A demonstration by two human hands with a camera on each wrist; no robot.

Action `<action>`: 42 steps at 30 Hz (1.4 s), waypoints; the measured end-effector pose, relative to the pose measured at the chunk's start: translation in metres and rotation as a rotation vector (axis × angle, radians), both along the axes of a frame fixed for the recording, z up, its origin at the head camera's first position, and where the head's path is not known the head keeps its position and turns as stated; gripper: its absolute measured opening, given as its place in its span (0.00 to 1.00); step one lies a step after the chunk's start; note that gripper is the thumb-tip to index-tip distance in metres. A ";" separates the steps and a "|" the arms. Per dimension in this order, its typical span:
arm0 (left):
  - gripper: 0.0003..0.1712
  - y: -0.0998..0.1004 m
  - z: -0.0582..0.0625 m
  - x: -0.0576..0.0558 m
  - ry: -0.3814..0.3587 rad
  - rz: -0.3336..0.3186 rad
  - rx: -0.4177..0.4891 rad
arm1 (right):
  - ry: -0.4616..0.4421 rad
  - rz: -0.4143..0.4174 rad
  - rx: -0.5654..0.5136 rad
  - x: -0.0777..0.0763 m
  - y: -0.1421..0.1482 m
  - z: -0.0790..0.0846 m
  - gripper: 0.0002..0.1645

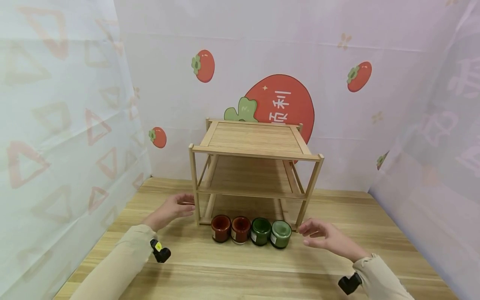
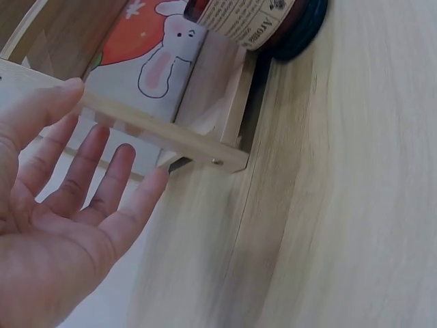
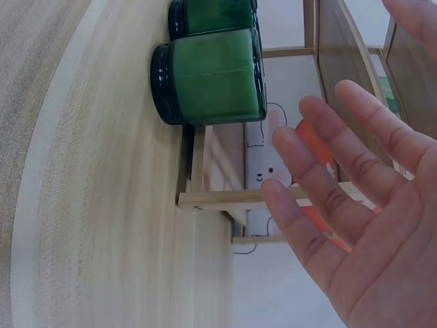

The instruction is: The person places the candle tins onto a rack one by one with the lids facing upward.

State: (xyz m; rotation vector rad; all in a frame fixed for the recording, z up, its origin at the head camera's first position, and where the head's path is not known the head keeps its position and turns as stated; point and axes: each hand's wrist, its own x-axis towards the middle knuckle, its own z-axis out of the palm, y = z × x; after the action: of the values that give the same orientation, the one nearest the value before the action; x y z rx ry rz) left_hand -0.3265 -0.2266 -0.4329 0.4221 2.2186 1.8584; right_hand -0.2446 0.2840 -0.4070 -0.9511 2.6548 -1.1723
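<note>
A wooden tiered shelf (image 1: 258, 139) stands on the table, and a row of several glass candle jars lines its front foot. From the left come a red jar (image 1: 221, 228), another red jar (image 1: 241, 229), a dark green jar (image 1: 260, 231) and a lighter green jar (image 1: 281, 234). My left hand (image 1: 179, 207) is beside the shelf's left front post, fingers relaxed and holding nothing; the left wrist view shows its palm (image 2: 68, 232) spread. Near the right front post and the lighter green jar, my right hand (image 1: 322, 235) hovers with loosely extended fingers (image 3: 321, 198), also holding nothing.
Wood-grain tabletop (image 1: 225, 275) extends in front of the jars. White cloth with printed red fruit (image 1: 205, 66) hangs behind the shelf, and patterned cloth walls (image 1: 67, 125) enclose both sides. Black cameras (image 1: 161, 252) are strapped to both wrists.
</note>
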 end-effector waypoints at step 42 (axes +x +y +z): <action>0.13 0.003 -0.008 -0.003 -0.131 -0.017 0.202 | -0.004 -0.022 -0.048 -0.002 -0.004 0.004 0.20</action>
State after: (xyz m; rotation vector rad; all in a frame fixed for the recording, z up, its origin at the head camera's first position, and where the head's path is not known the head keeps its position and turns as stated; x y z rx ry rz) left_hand -0.3296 -0.2233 -0.4407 0.3408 1.9466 2.0474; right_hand -0.2466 0.2803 -0.4026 -0.9276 2.6519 -1.2474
